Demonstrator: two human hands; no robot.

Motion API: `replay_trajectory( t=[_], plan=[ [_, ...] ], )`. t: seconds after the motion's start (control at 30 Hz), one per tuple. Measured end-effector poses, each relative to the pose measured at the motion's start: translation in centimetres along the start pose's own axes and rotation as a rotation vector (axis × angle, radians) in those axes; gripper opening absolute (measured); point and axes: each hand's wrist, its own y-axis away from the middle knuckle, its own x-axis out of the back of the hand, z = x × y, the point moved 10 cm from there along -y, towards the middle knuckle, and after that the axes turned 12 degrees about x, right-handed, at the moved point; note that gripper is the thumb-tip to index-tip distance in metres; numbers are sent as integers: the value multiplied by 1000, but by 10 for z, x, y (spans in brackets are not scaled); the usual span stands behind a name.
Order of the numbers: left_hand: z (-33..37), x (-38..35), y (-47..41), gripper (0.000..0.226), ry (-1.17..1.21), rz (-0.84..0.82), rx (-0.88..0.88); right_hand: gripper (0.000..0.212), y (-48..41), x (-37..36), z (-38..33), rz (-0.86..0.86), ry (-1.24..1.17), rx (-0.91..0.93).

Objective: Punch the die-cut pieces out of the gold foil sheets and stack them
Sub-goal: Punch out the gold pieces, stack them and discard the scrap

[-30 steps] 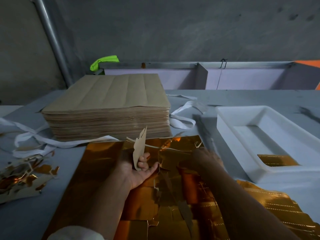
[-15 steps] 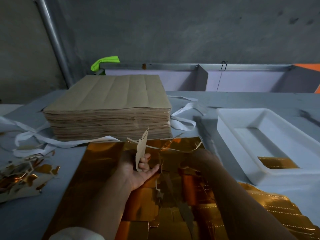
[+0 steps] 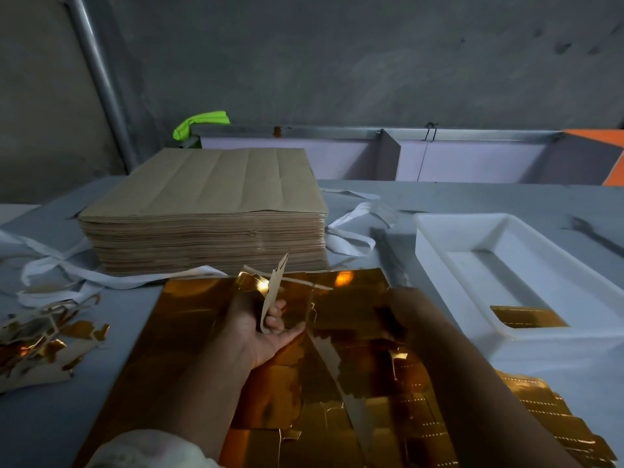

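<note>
The left hand [image 3: 261, 329] held a thin scrap strip [image 3: 274, 292] in a clenched grip; the right hand's [image 3: 401, 300] grip was unclear. The gold foil sheet [image 3: 202, 319] looked light, floppy, tear-prone, best pinched near cut edges.

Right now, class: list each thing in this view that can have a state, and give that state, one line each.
Left hand: closed on a scrap strip, held upright.
Right hand: on the gold foil sheet, grip unclear.
Gold foil sheet: flat, partly punched.
White tray: holds gold pieces.
Brown stack: neat.
</note>
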Motion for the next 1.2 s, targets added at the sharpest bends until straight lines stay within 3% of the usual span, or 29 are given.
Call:
replay_trajectory(
  t=[0.1, 0.27, 0.33, 0.43, 0.57, 0.7, 0.8, 0.9, 1.03, 1.1, 1.2],
  plan=[
    [1, -2, -1, 59, -9, 8, 4, 13, 8, 6, 17, 11, -199, -116],
    [3, 0, -2, 56, -27, 13, -9, 7, 15, 17, 26, -6, -419, -134],
    [3, -1, -1, 55, -40, 4, -16, 9, 17, 23, 22, 7, -327, -94],
    [4, 0, -1, 55, -33, 7, -30, 14, 14, 33, -4, 72, -98, 161],
    [5, 1, 0, 60, -55, 4, -37, 8, 25, 35, -28, 92, -16, 377],
    [3, -4, 3, 71, -32, -95, 33, 9, 36, 24, -31, 18, 29, 413],
    [2, -27, 16, 57, -46, -233, 72, 4, 40, 18, -27, -13, 17, 400],
    [10, -47, 28, 51, -187, -235, -32, 7, 41, 16, -22, -16, -77, 372],
    [17, -72, 48, 23, -414, -249, -177, 5, 47, 17, -25, 23, -30, 424],
    [21, -74, 50, 20, -417, -266, -247, 7, 50, 15, -27, 26, 6, 453],
    [18, -75, 57, 29, -294, -420, -296, 5, 53, 23, -25, 101, 24, 453]
  ],
)
